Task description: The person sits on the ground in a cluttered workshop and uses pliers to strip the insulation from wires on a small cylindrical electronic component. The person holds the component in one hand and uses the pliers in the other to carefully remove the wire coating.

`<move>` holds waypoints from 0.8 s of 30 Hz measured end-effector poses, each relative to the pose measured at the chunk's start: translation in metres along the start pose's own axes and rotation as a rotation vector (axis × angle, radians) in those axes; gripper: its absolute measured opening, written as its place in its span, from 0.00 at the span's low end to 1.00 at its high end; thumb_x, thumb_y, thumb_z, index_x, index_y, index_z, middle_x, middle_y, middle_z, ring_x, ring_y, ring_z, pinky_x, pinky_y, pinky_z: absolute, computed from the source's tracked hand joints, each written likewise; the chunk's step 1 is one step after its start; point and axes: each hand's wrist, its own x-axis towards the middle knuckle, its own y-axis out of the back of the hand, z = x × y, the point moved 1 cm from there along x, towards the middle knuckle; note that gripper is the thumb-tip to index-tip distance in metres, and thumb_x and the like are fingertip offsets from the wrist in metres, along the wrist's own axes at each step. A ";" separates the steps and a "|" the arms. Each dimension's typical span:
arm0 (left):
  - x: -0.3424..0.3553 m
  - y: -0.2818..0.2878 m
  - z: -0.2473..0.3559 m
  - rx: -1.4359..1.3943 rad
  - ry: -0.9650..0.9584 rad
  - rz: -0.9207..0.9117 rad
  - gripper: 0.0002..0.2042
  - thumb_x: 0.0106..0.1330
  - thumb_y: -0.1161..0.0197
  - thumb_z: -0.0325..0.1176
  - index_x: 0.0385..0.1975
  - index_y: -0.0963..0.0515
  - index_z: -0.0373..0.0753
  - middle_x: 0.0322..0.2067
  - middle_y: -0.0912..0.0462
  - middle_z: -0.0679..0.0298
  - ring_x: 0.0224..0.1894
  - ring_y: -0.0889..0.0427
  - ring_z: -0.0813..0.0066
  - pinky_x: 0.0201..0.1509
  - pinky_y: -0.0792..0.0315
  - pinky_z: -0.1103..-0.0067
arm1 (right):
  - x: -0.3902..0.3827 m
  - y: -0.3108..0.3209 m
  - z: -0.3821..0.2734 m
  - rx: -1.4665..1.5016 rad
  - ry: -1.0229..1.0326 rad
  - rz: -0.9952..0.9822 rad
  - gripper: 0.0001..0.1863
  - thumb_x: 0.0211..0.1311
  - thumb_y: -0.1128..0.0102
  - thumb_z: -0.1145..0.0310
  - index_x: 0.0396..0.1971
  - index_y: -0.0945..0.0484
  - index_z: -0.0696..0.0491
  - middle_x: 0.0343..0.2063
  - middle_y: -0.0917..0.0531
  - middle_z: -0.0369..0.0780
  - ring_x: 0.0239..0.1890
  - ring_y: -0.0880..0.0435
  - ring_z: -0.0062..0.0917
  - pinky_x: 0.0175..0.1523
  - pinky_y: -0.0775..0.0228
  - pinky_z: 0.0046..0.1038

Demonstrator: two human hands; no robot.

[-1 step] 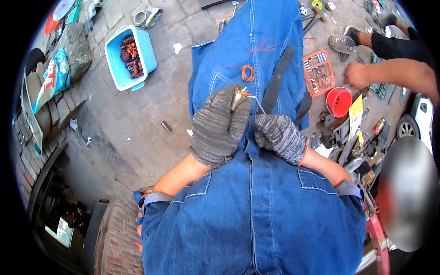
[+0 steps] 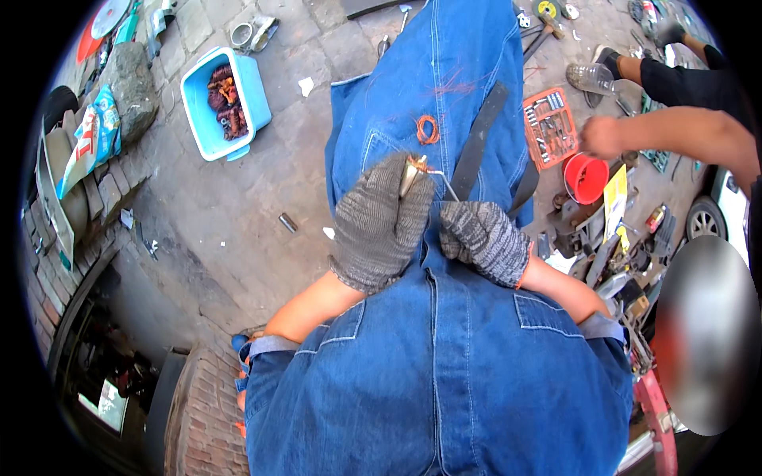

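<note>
While co-worker's hand (image 2: 603, 139) shifts nearer red bucket (image 2: 586, 179), right of gloved pair, left hand (image 2: 375, 226) stays closed round metal part (image 2: 409, 178) with copper-coloured wire (image 2: 418, 162); right hand (image 2: 486, 239), just apart, pinches thin rod (image 2: 450, 188) leading toward it; work seems little advanced.

An open orange socket set (image 2: 549, 127) lies on the paved ground (image 2: 262, 206) at right, near a red bucket (image 2: 589, 178). A clear plastic bottle (image 2: 590, 78) is near a co-worker's shoe (image 2: 609, 59); a hammer (image 2: 548, 30) lies farther left. At far left, a blue-and-white bag (image 2: 97, 139) sits beside a large stone (image 2: 131, 94).
</note>
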 end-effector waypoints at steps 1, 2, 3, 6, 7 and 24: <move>-0.003 -0.001 -0.004 0.059 -0.088 0.011 0.12 0.60 0.44 0.28 0.43 0.28 0.32 0.41 0.24 0.52 0.40 0.23 0.59 0.41 0.28 0.71 | -0.001 -0.003 0.007 -0.142 0.122 0.019 0.17 0.57 0.51 0.74 0.47 0.32 0.56 0.25 0.24 0.37 0.25 0.24 0.27 0.32 0.30 0.26; -0.005 -0.002 -0.007 0.119 -0.175 0.022 0.12 0.59 0.44 0.27 0.43 0.28 0.32 0.41 0.24 0.52 0.40 0.23 0.59 0.40 0.28 0.71 | -0.003 -0.006 0.013 -0.291 0.242 0.059 0.19 0.56 0.52 0.75 0.49 0.33 0.55 0.27 0.23 0.38 0.26 0.23 0.28 0.32 0.30 0.27; -0.007 0.000 -0.010 0.169 -0.256 0.011 0.12 0.60 0.45 0.27 0.43 0.28 0.33 0.41 0.24 0.52 0.40 0.23 0.59 0.40 0.28 0.70 | -0.003 -0.006 0.013 -0.134 0.112 -0.019 0.18 0.56 0.52 0.74 0.49 0.33 0.55 0.27 0.23 0.38 0.26 0.23 0.29 0.33 0.30 0.27; -0.010 0.002 -0.014 0.195 -0.315 -0.034 0.13 0.60 0.45 0.27 0.44 0.28 0.33 0.42 0.25 0.52 0.40 0.23 0.58 0.39 0.27 0.70 | -0.007 -0.007 0.024 0.136 -0.063 -0.180 0.18 0.58 0.55 0.74 0.50 0.33 0.55 0.30 0.23 0.40 0.28 0.23 0.28 0.34 0.29 0.26; -0.012 0.001 -0.014 0.120 -0.215 -0.056 0.13 0.60 0.46 0.27 0.44 0.28 0.33 0.43 0.25 0.52 0.40 0.23 0.58 0.39 0.27 0.70 | -0.006 -0.008 0.028 0.192 -0.090 -0.222 0.18 0.59 0.56 0.74 0.50 0.33 0.55 0.30 0.23 0.40 0.28 0.22 0.28 0.34 0.29 0.26; -0.006 0.004 -0.008 -0.582 0.311 -0.210 0.13 0.60 0.43 0.30 0.43 0.27 0.32 0.31 0.22 0.59 0.30 0.23 0.74 0.33 0.28 0.79 | 0.003 0.007 0.005 0.467 -0.311 -0.180 0.15 0.63 0.53 0.60 0.31 0.25 0.56 0.16 0.25 0.34 0.20 0.26 0.19 0.28 0.32 0.22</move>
